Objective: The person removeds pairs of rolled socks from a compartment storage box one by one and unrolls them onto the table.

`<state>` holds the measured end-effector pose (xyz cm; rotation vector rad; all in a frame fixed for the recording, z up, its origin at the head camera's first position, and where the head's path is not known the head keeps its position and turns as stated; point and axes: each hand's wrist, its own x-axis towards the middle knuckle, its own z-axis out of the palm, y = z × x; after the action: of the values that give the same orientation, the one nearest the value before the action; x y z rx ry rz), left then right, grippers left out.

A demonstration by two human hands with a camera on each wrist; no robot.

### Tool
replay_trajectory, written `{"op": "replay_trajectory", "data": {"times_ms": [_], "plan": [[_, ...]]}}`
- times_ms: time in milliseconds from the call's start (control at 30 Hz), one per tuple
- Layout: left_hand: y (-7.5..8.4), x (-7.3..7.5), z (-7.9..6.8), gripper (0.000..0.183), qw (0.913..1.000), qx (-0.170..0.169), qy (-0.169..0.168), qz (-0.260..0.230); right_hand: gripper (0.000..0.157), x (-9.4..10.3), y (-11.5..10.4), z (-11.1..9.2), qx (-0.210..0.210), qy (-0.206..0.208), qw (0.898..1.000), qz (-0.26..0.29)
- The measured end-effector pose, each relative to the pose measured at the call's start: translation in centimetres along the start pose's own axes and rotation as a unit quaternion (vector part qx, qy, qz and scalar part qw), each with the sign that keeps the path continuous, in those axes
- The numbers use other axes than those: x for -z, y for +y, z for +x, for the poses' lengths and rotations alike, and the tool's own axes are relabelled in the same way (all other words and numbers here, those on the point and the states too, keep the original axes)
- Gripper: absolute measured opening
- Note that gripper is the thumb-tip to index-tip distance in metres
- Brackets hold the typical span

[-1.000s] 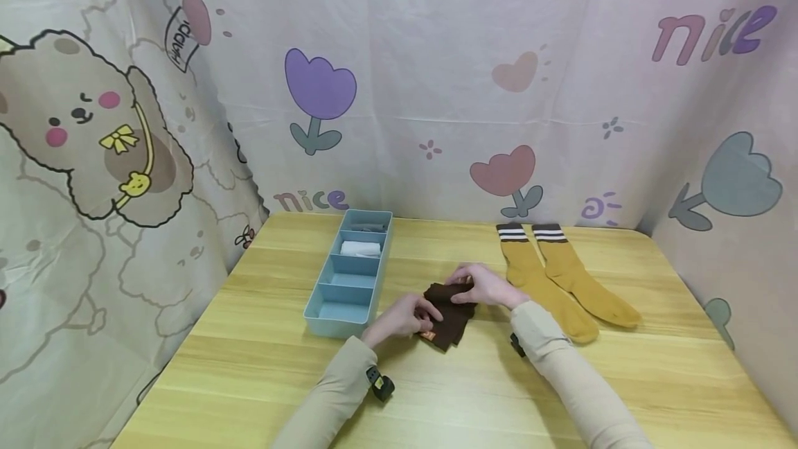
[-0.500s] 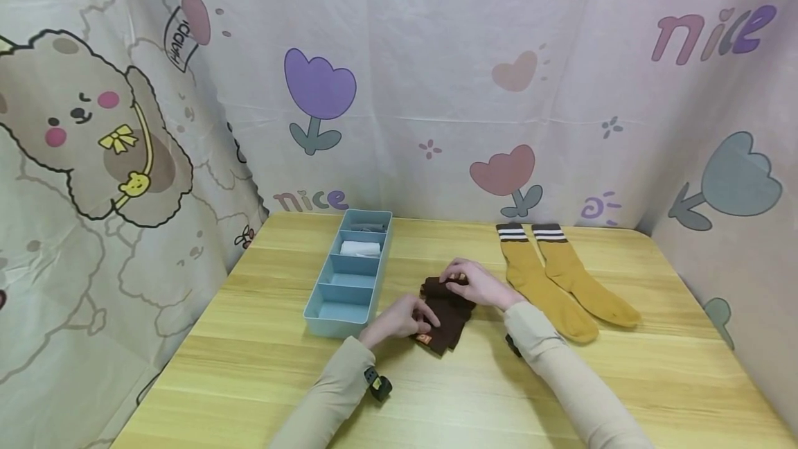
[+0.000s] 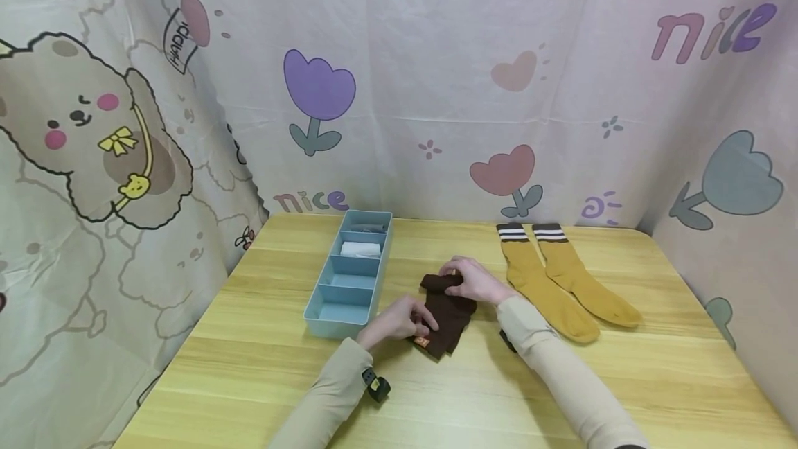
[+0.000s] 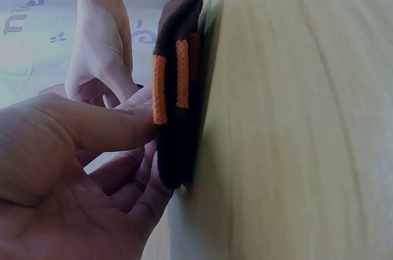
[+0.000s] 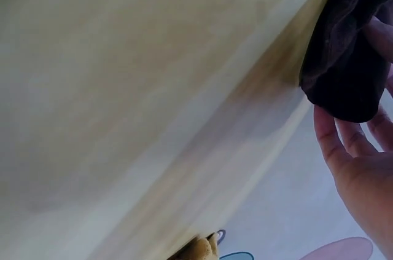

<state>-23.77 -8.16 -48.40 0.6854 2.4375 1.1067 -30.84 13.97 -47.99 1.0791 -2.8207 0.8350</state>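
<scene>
A stacked pair of dark brown socks (image 3: 447, 321) lies on the table, its far end folded over. Orange patches mark the near ends, and in the left wrist view the layered socks (image 4: 175, 155) show them edge-on. My left hand (image 3: 399, 319) rests thumb and fingertips on the near left part, pressing lightly. At the far end, my right hand (image 3: 476, 280) holds the folded roll. Seen from the right wrist, thumb and fingers of the right hand (image 5: 362, 177) pinch the dark cloth (image 5: 344, 82) from both sides; part of this hand is cut off.
Left of the socks stands a blue divided box (image 3: 374, 296), with a rolled white item (image 3: 360, 249) in one compartment and a greyish item (image 3: 368, 228) in the farthest. Two mustard socks (image 3: 542, 289) with striped cuffs lie flat at right. A printed curtain (image 3: 411, 89) hangs behind the table.
The right hand has moved slightly left and away with the folded end, which now shows as a thicker roll. The near ends have shifted slightly towards me; the left hand barely moved.
</scene>
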Motion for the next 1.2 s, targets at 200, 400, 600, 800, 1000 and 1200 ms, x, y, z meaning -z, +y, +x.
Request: {"op": "replay_trajectory", "data": {"times_ms": [200,400,600,800,1000,1200], "plan": [[0.0,0.0,0.0,0.016,0.9999,-0.001,0.000,-0.010,0.026,-0.1,0.2,0.3,-0.013,0.016,1.000,-0.005],[0.0,0.0,0.0,0.016,0.9999,-0.009,-0.002,-0.010,0.022,0.1,0.1,0.6,-0.017,0.038,0.999,0.000],[0.1,0.0,0.0,0.016,1.0000,-0.003,-0.001,-0.008,0.018,0.1,0.0,0.8,-0.017,0.074,0.997,-0.008],[0.1,0.1,0.0,0.016,0.9999,-0.012,-0.005,-0.006,0.016,0.2,0.1,1.1,-0.043,0.083,0.995,-0.018],[0.1,0.2,0.0,0.016,0.9999,-0.012,-0.007,-0.006,0.024,0.2,0.3,1.0,-0.099,0.060,0.993,-0.001],[0.1,0.1,0.1,0.017,0.9999,-0.007,-0.010,-0.008,0.034,0.3,0.4,1.3,-0.128,0.023,0.991,-0.017]]}}
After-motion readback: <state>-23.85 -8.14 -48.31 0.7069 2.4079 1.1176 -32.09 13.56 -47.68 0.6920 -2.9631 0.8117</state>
